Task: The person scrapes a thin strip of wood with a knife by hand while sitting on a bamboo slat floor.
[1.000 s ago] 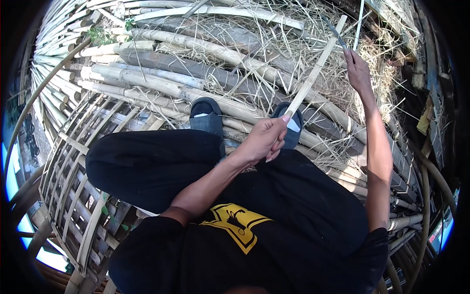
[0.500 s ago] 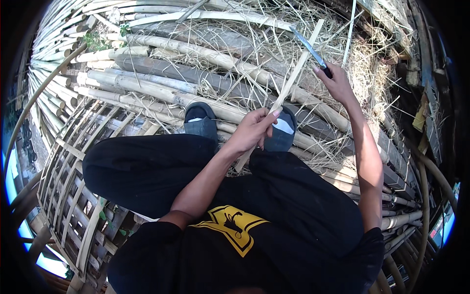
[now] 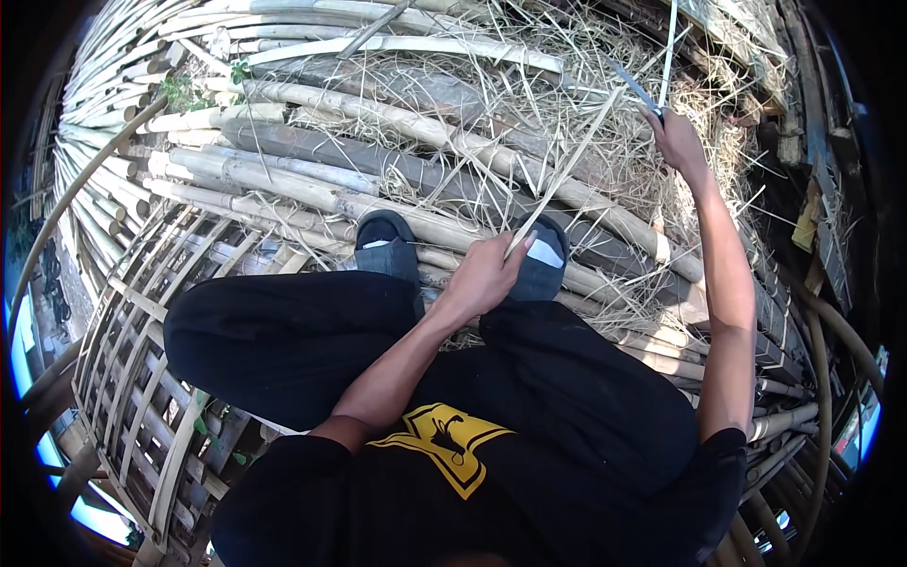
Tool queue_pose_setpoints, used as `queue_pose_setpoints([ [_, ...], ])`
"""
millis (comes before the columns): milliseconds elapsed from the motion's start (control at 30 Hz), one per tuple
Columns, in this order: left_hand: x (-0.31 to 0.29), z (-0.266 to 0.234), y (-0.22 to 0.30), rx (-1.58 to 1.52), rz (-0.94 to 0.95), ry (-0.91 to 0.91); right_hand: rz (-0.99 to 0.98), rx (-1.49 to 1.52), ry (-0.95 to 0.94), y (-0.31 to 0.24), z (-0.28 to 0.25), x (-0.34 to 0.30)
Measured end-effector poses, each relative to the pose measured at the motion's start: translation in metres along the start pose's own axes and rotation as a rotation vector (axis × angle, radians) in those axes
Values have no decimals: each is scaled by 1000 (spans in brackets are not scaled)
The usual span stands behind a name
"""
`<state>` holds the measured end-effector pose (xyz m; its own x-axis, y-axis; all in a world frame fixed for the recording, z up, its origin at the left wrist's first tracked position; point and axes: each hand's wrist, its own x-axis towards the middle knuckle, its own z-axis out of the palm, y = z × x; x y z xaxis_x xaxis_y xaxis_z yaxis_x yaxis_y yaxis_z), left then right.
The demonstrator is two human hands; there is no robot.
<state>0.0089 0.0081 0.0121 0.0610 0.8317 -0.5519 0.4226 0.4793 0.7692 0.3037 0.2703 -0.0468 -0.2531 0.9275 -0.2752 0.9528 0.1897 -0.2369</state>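
My left hand (image 3: 487, 274) is closed on the near end of a thin bamboo strip (image 3: 572, 165), above my sandal (image 3: 537, 265). The strip slants away from me, up to the right. In my right hand (image 3: 680, 146), farther out, I grip a knife (image 3: 635, 87) by its dark handle, mostly hidden by my fingers. Its narrow blade points up and to the left, past the strip's far end. Whether the blade touches the strip I cannot tell.
Bamboo poles (image 3: 416, 118) lie across the ground in front of me, with heaps of pale shavings (image 3: 652, 180) at the right. A woven bamboo lattice (image 3: 142, 378) stands at my left. Stacked poles (image 3: 99, 180) fill the far left. My other sandal (image 3: 387, 250) rests among the poles.
My right hand has moved farther out and slightly right with the knife. The strip has turned, now showing a thinner edge, and my left hand has come slightly nearer me.
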Motion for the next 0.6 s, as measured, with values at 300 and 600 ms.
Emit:
queue_pose_setpoints([
  [300, 1, -14, -5, -181, -126, 71, 287, 399, 221, 30, -12, -22],
  [600, 11, 0, -23, -131, 87, 194, -209, 580, -193, -147, 20, -92],
])
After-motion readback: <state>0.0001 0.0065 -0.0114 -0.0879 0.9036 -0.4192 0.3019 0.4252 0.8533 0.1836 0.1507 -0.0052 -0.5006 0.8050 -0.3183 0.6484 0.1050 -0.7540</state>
